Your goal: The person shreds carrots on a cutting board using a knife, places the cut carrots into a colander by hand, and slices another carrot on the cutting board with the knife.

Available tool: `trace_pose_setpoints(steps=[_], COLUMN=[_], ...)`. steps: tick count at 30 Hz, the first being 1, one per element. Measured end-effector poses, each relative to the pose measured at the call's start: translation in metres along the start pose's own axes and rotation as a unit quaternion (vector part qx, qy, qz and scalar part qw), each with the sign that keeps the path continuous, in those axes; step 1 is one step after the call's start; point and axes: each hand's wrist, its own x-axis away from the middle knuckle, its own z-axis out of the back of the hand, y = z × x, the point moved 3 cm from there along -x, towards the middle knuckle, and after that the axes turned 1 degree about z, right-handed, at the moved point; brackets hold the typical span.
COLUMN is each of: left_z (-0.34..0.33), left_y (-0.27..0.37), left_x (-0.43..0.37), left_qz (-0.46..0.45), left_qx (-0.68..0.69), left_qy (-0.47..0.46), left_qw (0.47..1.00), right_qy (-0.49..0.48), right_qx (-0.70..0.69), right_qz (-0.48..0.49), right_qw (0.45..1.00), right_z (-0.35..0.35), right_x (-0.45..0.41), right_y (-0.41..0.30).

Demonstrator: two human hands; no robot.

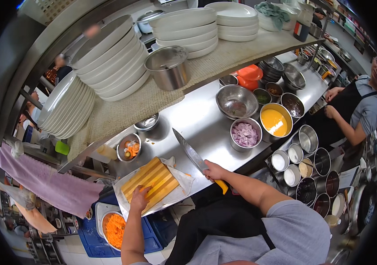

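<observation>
My right hand (214, 170) grips a chef's knife near the heel of its blade (188, 150). Its yellow handle (221, 186) sticks out below the hand, and the blade points away over the steel counter. My left hand (139, 198) rests low on a striped wooden cutting board (157, 180), with a small orange piece of carrot (152, 185) by its fingertips. Whether the fingers pinch anything is unclear. Under the board lies a white cloth (183, 184). Behind it stands a steel bowl of carrot ends (131, 148). Below the counter, shredded carrot (114, 229) fills a container.
Stacked white plates (185, 29) and a steel pot (170, 71) occupy the shelf overhead. A pot of sliced red onion (245, 135) and a pot of yellow liquid (275, 120) stand at right. Several seasoning containers (292, 175) sit beside me. A co-worker (351, 109) stands at the far right.
</observation>
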Motion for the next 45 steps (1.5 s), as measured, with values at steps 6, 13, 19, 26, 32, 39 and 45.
trace_pose_setpoints(steps=[6,13,19,26,32,39,45], left_z=[-0.014,-0.022,-0.029,-0.017,-0.019,0.008,0.212], left_y=[-0.016,-0.019,-0.024,0.006,-0.006,0.061,0.325], left_x=[0.002,-0.001,-0.011,-0.004,0.010,-0.021,-0.012], left_qz=[0.006,0.019,0.048,0.172,0.173,0.159,-0.295], left_qx=[0.008,0.018,-0.020,0.002,-0.005,-0.011,0.329], left_qy=[0.074,0.133,0.055,0.086,0.145,0.123,0.148], left_qw=[0.997,0.991,0.997,0.981,0.974,0.980,0.885], right_qy=[0.002,0.012,0.031,0.038,0.033,0.028,-0.001], right_qx=[-0.002,0.005,0.053,-0.040,-0.043,-0.011,0.095], right_qz=[0.004,0.019,0.052,-0.023,-0.014,-0.005,0.003], right_qw=[1.000,1.000,0.997,0.998,0.998,1.000,0.995], right_z=[-0.001,0.003,0.000,0.001,-0.009,0.011,-0.010], right_x=[0.004,0.006,-0.017,0.006,-0.004,0.002,-0.019], right_y=[-0.002,-0.001,0.038,0.010,-0.006,0.006,0.012])
